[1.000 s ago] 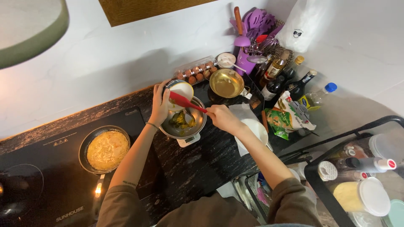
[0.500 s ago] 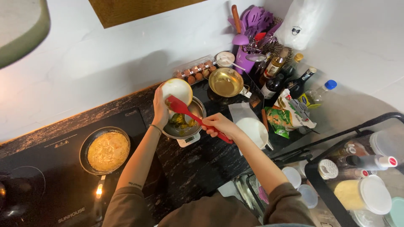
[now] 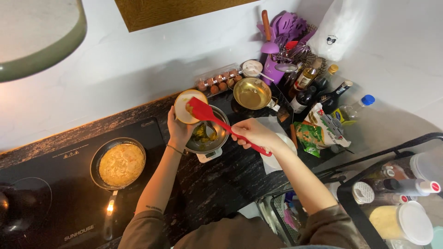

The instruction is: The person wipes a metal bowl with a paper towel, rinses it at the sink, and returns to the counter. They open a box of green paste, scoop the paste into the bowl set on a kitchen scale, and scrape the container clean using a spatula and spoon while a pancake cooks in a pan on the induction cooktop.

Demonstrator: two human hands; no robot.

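**Small bowl tipped up, spatula scraping it out**

So compared to a second ago, the left hand [image 3: 179, 131] has lifted the small white bowl [image 3: 187, 107] off the steel mixing bowl [image 3: 210, 138] and tilted it on its side — the open face now turned toward the spatula. Looks like the last of the yellowish mix is being scraped down into the steel bowl, which sits on a little kitchen scale [image 3: 208, 155] with something greenish already in it.

Hands: left fingers are curled around the small bowl's underside, gripping it. Right hand [image 3: 253, 133] is closed around the handle of the red spatula [image 3: 217, 121], blade pressed into the tilted bowl.

Off to the left — a frying pan [image 3: 121, 163] with an omelette-looking round on the black cooktop [image 3: 55, 161].
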